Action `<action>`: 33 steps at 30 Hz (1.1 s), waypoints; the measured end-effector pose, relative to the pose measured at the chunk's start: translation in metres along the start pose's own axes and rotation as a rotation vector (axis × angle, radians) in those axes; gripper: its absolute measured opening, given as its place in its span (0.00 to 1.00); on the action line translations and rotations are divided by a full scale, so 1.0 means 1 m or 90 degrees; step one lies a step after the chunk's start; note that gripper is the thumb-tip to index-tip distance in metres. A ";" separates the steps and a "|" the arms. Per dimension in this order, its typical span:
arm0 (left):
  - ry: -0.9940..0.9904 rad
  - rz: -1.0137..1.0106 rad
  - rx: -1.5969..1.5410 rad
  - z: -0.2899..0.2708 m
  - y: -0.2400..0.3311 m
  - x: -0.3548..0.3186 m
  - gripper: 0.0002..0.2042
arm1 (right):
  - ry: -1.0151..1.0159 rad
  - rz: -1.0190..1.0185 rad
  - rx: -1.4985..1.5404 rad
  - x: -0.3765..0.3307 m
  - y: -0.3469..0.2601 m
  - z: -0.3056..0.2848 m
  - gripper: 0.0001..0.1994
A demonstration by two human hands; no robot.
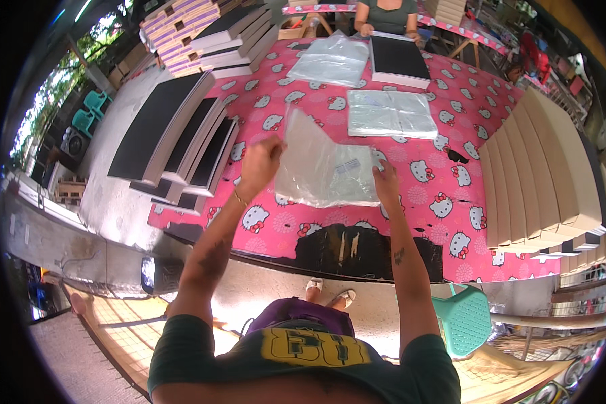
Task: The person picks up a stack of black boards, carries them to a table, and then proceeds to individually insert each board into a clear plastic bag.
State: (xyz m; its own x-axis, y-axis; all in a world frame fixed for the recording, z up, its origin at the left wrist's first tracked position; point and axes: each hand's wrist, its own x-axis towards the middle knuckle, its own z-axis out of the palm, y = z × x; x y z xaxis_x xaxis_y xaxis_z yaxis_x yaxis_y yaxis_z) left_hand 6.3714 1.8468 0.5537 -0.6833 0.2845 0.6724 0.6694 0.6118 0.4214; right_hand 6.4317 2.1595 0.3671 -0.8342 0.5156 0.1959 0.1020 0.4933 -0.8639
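Observation:
A clear plastic bag point(323, 172) lies on the pink table in front of me, its upper left part lifted and creased. A small printed label shows through its middle. My left hand point(261, 163) is closed at the bag's left edge, with the fingertips pinched on the plastic. At the opposite edge, my right hand point(386, 183) has thumb and fingers closed on the bag's right side. Just beyond lies a flat stack of clear plastic bags point(392, 113). Farther back, more loose plastic bags point(330, 60) rest beside a black-topped box point(398, 59).
Stacked black-topped boxes point(158, 128) stand at the left table edge, with more point(232, 40) behind. A row of brown cardboard boxes point(539, 168) fills the right side. Across the pink-covered table point(256, 219) a person point(389, 17) has hands near the far box. A green stool point(463, 322) stands near my right.

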 end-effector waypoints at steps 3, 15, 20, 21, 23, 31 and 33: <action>0.007 0.015 0.052 -0.050 -0.007 0.036 0.04 | -0.026 -0.041 -0.092 -0.006 -0.005 0.040 0.19; 0.062 -0.192 -0.152 -0.254 0.052 -0.035 0.04 | -0.059 -0.215 -0.406 -0.021 -0.068 0.104 0.16; -0.163 -0.141 -0.387 -0.296 0.071 -0.094 0.02 | 0.075 -0.247 -0.226 -0.012 -0.069 0.102 0.09; -0.065 -0.149 -0.484 -0.298 0.069 -0.102 0.03 | 0.131 -0.279 -0.166 -0.011 -0.074 0.104 0.08; 0.147 -0.171 -0.660 -0.303 0.062 -0.123 0.04 | -0.048 -0.183 0.109 -0.056 -0.121 0.133 0.10; -0.119 -0.240 -0.221 -0.225 -0.003 -0.191 0.17 | -0.773 0.073 0.709 -0.267 -0.209 0.221 0.19; -0.101 -0.261 -0.203 -0.227 -0.026 -0.216 0.15 | -0.809 0.239 0.852 -0.281 -0.245 0.212 0.19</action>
State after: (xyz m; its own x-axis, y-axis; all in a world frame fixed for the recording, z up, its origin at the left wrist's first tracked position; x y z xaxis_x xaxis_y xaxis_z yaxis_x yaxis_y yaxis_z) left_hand 6.5677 1.6018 0.5355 -0.9260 0.1935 0.3243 0.3775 0.4486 0.8101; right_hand 6.5261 1.7448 0.4254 -0.7869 -0.6138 0.0631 0.4396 -0.6294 -0.6408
